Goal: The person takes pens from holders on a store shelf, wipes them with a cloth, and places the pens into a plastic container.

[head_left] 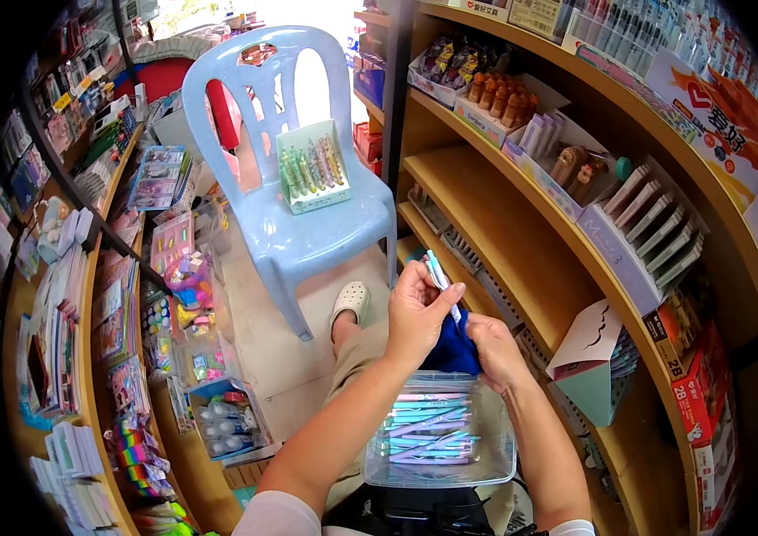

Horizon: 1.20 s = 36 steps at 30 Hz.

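Note:
My left hand (421, 308) is closed round a light blue and white pen (437, 271), held upright and slightly tilted. Beside it, my right hand (497, 350) grips a dark blue cloth (457, 347), which touches the lower part of the pen. Just below both hands, a clear plastic box (504, 447) holds several pens (430, 429) in blue, teal and purple, lying loosely across one another.
A blue plastic chair (307, 237) ahead bears a green box of pens (316, 201). Wooden shelves with boxed stationery (504, 255) curve along the right. Shelves of notebooks (66, 348) and small goods stand left. A folded card display (586, 344) sits right of my hands.

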Tool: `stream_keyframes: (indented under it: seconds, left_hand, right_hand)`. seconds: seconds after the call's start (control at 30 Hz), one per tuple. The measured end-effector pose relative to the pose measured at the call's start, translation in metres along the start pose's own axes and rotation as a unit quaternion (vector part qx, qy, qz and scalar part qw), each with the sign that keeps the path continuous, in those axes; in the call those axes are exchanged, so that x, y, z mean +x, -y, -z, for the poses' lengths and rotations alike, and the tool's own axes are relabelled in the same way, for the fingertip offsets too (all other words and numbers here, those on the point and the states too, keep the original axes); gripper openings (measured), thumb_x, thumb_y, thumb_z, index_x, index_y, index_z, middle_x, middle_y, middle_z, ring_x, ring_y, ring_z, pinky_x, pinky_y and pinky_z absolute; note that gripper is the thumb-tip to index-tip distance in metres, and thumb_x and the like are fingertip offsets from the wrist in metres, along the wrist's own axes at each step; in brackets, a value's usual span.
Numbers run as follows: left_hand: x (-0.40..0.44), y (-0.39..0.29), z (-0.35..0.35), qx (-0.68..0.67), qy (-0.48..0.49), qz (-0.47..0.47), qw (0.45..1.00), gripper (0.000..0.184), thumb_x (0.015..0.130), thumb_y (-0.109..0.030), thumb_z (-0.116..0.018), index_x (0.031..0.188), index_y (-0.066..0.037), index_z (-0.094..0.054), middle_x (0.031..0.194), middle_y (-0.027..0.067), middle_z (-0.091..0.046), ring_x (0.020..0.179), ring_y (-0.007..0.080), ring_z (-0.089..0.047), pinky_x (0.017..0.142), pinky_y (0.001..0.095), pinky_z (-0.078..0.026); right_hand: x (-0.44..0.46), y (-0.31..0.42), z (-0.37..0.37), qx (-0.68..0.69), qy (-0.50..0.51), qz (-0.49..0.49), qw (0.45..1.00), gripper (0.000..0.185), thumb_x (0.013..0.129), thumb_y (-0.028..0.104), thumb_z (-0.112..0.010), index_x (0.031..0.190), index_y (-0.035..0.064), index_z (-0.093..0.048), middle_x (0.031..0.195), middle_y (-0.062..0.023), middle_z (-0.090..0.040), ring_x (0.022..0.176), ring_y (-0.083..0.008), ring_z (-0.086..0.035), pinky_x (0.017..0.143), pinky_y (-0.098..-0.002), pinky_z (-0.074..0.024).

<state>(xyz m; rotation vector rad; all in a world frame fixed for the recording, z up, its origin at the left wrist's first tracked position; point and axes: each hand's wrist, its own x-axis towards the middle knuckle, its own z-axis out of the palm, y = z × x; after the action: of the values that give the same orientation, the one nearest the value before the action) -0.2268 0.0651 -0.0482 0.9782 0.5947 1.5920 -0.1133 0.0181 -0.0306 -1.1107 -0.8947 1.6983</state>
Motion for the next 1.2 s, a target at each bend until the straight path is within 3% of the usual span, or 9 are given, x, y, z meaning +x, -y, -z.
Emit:
stream_keyframes:
  seconds: [0.17,0.3,0.47,0.8,0.9,1.0,1.1,1.2]
  left_hand:
    - [0.000,0.006,0.004,0.022,0.005,-0.011,1.000,0.023,0.078,-0.004,-0.061,0.074,-0.008,-0.039,0.069,-0.0021,-0.049,0.060,0.0028,-0.044,0.054,0.0166,-0.036]
    - [-0.002,-0.009,0.000,-0.043,0.063,0.048,0.996,0.011,0.083,-0.009,-0.055,0.089,-0.004,-0.047,0.077,0.0023,-0.054,0.069,0.0066,-0.049,0.063,0.0184,-0.039]
    - [-0.001,-0.011,0.005,-0.098,0.168,0.146,0.970,0.022,0.084,-0.011,-0.053,0.104,-0.001,-0.050,0.087,0.0083,-0.059,0.077,0.0107,-0.054,0.070,0.0208,-0.042]
    - [-0.003,-0.005,0.009,-0.071,0.107,0.149,0.981,0.017,0.080,-0.007,-0.058,0.094,-0.001,-0.051,0.080,0.0063,-0.059,0.074,0.0121,-0.057,0.069,0.0220,-0.045]
    - [-0.004,-0.007,0.006,-0.063,0.089,0.137,0.985,0.014,0.079,-0.005,-0.060,0.089,-0.003,-0.051,0.078,0.0052,-0.059,0.072,0.0109,-0.056,0.067,0.0213,-0.045]
    - [-0.004,-0.007,0.004,-0.056,0.073,0.122,0.988,0.012,0.078,-0.004,-0.060,0.085,-0.005,-0.050,0.074,0.0031,-0.057,0.068,0.0086,-0.054,0.063,0.0197,-0.043]
    - [-0.004,-0.006,0.002,-0.051,0.060,0.104,0.991,0.012,0.078,-0.004,-0.061,0.082,-0.005,-0.050,0.070,0.0003,-0.054,0.062,0.0052,-0.049,0.058,0.0171,-0.039]
    - [-0.004,-0.006,0.001,-0.038,0.053,0.095,0.993,0.013,0.077,-0.003,-0.062,0.080,-0.006,-0.049,0.069,-0.0005,-0.053,0.062,0.0048,-0.048,0.057,0.0175,-0.039]
  right_hand:
    - [0.008,-0.013,0.010,-0.017,0.007,0.037,0.999,0.021,0.078,0.006,-0.037,0.084,-0.0010,-0.055,0.074,-0.0026,-0.057,0.059,-0.0080,-0.052,0.056,-0.0213,-0.0443]
    - [-0.005,0.008,0.002,0.053,-0.004,-0.001,0.999,0.022,0.077,0.008,-0.037,0.085,-0.0013,-0.056,0.074,-0.0041,-0.057,0.059,-0.0097,-0.053,0.057,-0.0220,-0.0451]
    - [-0.007,0.007,0.003,0.087,-0.006,-0.019,0.996,0.024,0.076,0.009,-0.036,0.086,-0.0016,-0.056,0.075,-0.0052,-0.058,0.061,-0.0112,-0.054,0.059,-0.0222,-0.0464]
    - [-0.001,-0.004,0.010,0.009,0.041,0.025,0.999,0.026,0.079,0.008,-0.036,0.093,-0.0023,-0.056,0.081,-0.0031,-0.058,0.069,-0.0085,-0.052,0.066,-0.0212,-0.0428]
    - [0.001,-0.006,0.012,-0.024,0.041,0.030,0.998,0.026,0.079,0.008,-0.036,0.094,-0.0012,-0.056,0.081,-0.0013,-0.056,0.069,-0.0073,-0.051,0.065,-0.0200,-0.0413]
    - [-0.001,-0.003,0.004,-0.039,0.031,0.039,0.998,0.017,0.081,0.010,-0.037,0.085,0.0043,-0.053,0.071,0.0036,-0.048,0.061,-0.0046,-0.042,0.056,-0.0189,-0.0362]
    - [-0.002,-0.002,-0.001,-0.056,0.028,0.055,0.996,0.016,0.082,0.009,-0.038,0.087,0.0043,-0.052,0.071,0.0042,-0.047,0.061,-0.0036,-0.041,0.056,-0.0184,-0.0354]
    - [0.004,-0.011,0.004,-0.160,0.016,0.098,0.982,0.015,0.080,0.011,-0.040,0.085,0.0026,-0.052,0.069,0.0023,-0.048,0.061,-0.0055,-0.042,0.055,-0.0214,-0.0364]
